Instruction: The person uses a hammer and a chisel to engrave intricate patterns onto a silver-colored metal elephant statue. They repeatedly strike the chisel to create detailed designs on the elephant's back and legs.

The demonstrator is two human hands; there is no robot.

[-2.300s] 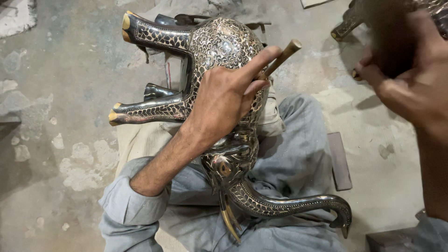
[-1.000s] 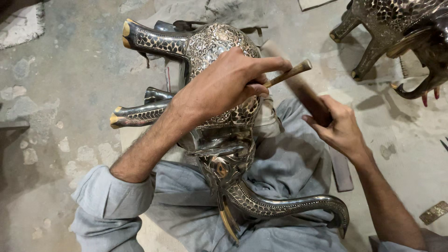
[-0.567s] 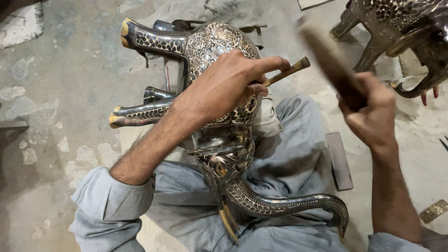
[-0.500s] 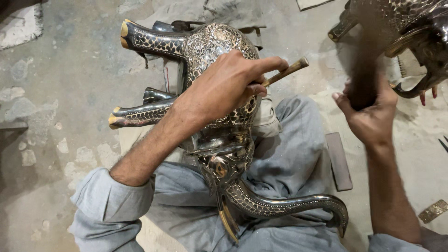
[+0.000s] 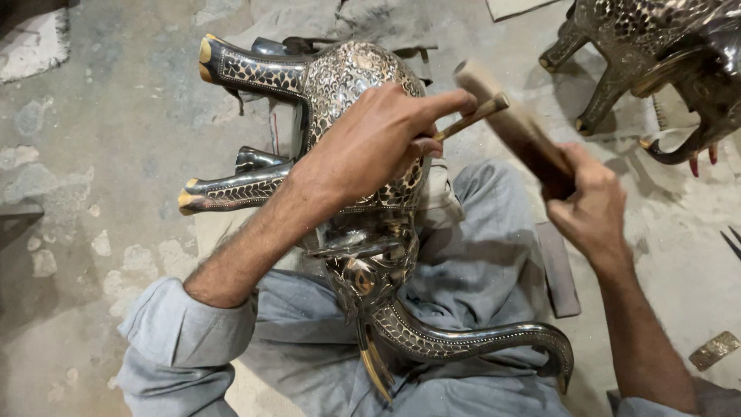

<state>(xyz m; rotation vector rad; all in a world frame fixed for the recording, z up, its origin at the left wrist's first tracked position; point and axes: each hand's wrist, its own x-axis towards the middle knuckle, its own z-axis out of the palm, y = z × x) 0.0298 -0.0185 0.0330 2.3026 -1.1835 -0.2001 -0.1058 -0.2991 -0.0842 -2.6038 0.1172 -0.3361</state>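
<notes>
— While lying sideways across the lap, resting where exactly?
— Sitting on the grey trousers [image 5: 463,270], the metal elephant figure [image 5: 363,154], body covered in fine dark-and-silver inlay, legs pointing left, gold-tipped feet hanging over the concrete floor [image 5: 93,116].
— And the trunk?
— Curving near and to the right, ending in a hooked tip just above the right knee; a brass-coloured tusk showing beside it.
— Left hand [image 5: 370,143] doing what?
— Pressing down on the elephant's flank, fingers closed around a thin brass-coloured punch [image 5: 471,120], its upper end sticking out to the right past the index finger.
— Right hand [image 5: 590,208]?
— Clamped tight around the handle of a wooden mallet [image 5: 505,116], the pale head blurred, meeting the top of the punch or hovering just beside it; not possible to tell which.
— Anything else nearby?
— Standing far right, a second patterned elephant [image 5: 656,46], red-tipped tusks pointing down. Lying on the floor just right of the right thigh, a dark flat block [image 5: 559,270]. Farther right and nearer, a small brass-coloured piece [image 5: 714,349]. Covering both forearms up to the rolled cuffs, grey sleeves [image 5: 174,340].
</notes>
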